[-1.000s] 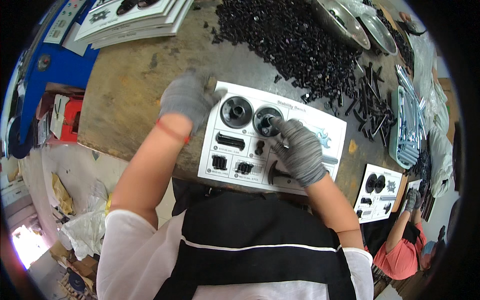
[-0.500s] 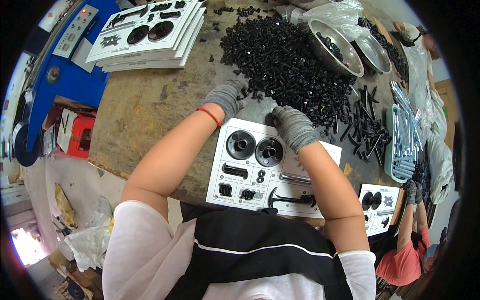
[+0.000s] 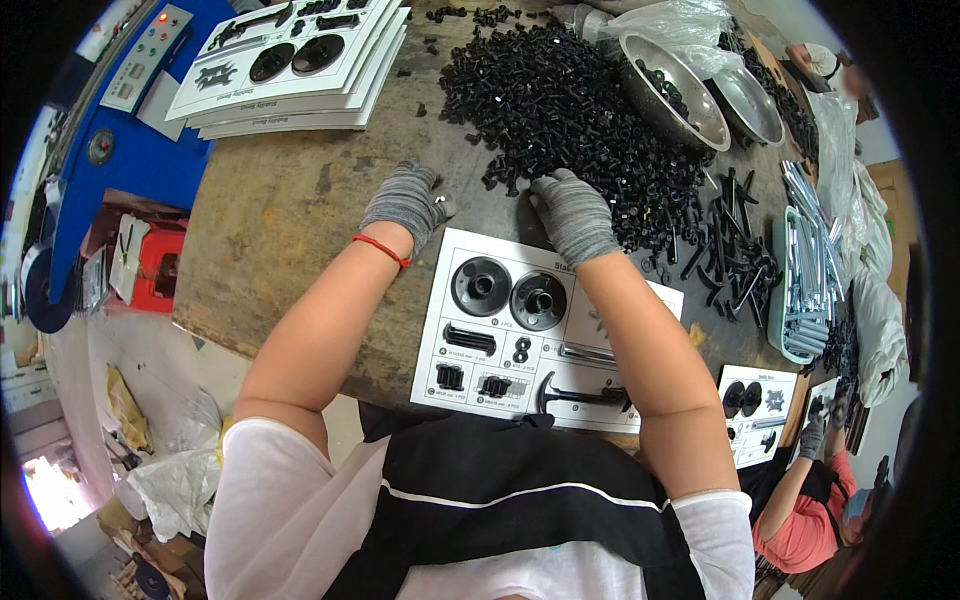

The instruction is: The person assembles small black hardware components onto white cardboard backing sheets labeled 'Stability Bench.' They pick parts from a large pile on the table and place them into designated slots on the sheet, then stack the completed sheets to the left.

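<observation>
My left hand, in a grey knitted glove, is over the bare tabletop left of a heap of small black bolts. Its fingers curl toward the thumb; a small light speck shows at the fingertips, too small to name. At the heap's near edge, my right hand, gloved alike, has its fingers bent down and pressed together among the bolts. What they hold, if anything, is hidden. Between my forearms lies a white printed card with pictures of discs, bolts and bars, partly covered by my right forearm.
Similar cards are stacked at the far left. Metal bowls, black T-shaped parts and a green tray of silvery rods are to the right. A co-worker in a pink top works at lower right beside another card.
My left hand has drawn left, away from the bolts. My right hand has shifted slightly farther onto the heap's edge. The co-worker's hands have moved, and another card shows beside them.
</observation>
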{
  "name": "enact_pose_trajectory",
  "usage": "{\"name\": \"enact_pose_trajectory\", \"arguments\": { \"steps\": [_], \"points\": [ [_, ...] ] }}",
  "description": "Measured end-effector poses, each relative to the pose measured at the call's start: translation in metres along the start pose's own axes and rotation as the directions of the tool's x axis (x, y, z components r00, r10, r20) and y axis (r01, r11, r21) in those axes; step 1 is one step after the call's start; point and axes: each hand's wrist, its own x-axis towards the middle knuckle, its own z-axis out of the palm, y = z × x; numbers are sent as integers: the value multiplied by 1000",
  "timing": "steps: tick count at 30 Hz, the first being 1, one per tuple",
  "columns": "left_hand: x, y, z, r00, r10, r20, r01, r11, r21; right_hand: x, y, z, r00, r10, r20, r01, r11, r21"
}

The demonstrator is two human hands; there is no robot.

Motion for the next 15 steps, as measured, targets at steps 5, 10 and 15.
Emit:
{"name": "enact_pose_trajectory", "arguments": {
  "steps": [5,10,15],
  "points": [
    [-7,1,-17,992,-1,129,0,1000,5,-2,-1,-6,997,48,55,-49,999,22],
    [-9,21,-20,996,-7,84,14,997,-82,-47,13,-18,994,19,-110,9,969,247],
    [0,28,-19,977,47,207,-46,999,-11,-105,34,-30,975,139,-175,-30,856,515]
  ]
}}
